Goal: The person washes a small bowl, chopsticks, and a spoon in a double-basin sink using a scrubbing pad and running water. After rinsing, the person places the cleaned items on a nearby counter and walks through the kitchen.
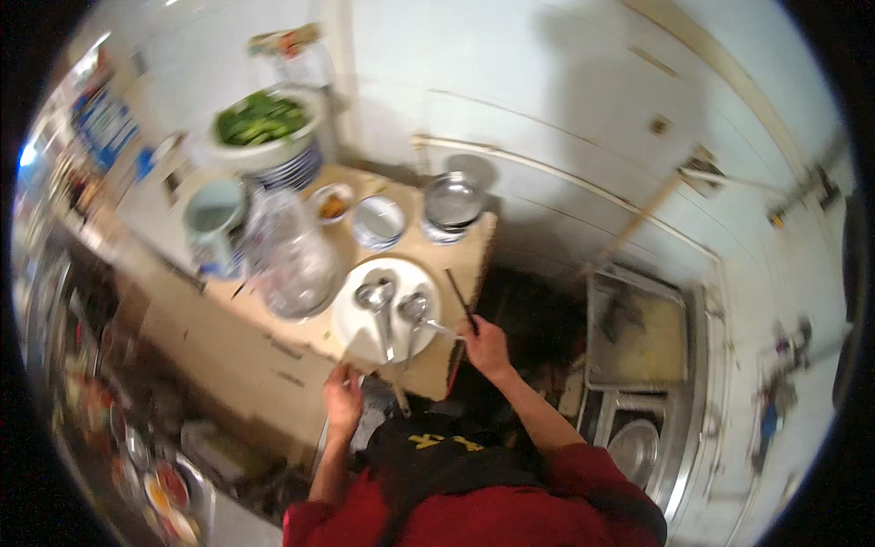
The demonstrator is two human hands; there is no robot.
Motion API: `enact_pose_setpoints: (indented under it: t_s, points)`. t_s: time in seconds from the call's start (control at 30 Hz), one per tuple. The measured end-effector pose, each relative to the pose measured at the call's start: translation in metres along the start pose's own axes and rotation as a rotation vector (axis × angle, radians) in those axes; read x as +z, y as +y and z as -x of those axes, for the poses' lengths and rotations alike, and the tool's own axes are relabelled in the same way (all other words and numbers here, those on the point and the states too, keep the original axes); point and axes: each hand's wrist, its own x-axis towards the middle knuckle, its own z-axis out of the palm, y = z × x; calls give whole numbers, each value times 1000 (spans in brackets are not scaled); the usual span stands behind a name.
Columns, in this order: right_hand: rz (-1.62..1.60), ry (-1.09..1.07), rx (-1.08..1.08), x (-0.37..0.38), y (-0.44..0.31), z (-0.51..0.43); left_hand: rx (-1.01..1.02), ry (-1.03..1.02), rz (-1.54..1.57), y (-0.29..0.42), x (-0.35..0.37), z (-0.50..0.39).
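Observation:
My left hand (pixel 344 396) is at the table's near edge, its fingers closed on a thin, flat, translucent piece (pixel 366 349) that reaches over the rim of a white plate (pixel 352 277); blur hides what it is. On the plate lie several metal spoons (pixel 375 295). My right hand (pixel 487 347) is at the plate's right side, closed around a dark thin stick (pixel 460 294) that points up and away. Beside those fingers a spoon handle (pixel 444 329) runs from the plate; whether the hand also holds it cannot be told.
Behind the plate on the table (pixel 424 390) stand a clear plastic bag (pixel 294 267), a pale green pitcher (pixel 215 212), a white bowl (pixel 378 222), a small dish of food (pixel 333 205), stacked glass bowls (pixel 453 199) and a basin of green leaves (pixel 263 123). A metal sink (pixel 636 335) is at the right.

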Motion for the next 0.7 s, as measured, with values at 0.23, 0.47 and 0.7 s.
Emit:
enact_pose_setpoints:
  t_s: [0.23, 0.47, 0.7]
  points:
    - [205, 435, 101, -66, 63, -13, -32, -57, 63, -13, -22, -17]
    - [289, 916, 494, -266, 213, -6, -2, -231, 47, -8, -14, -22]
    - [554, 1075, 799, -470, 336, 35, 117, -200, -232, 81, 13, -9]
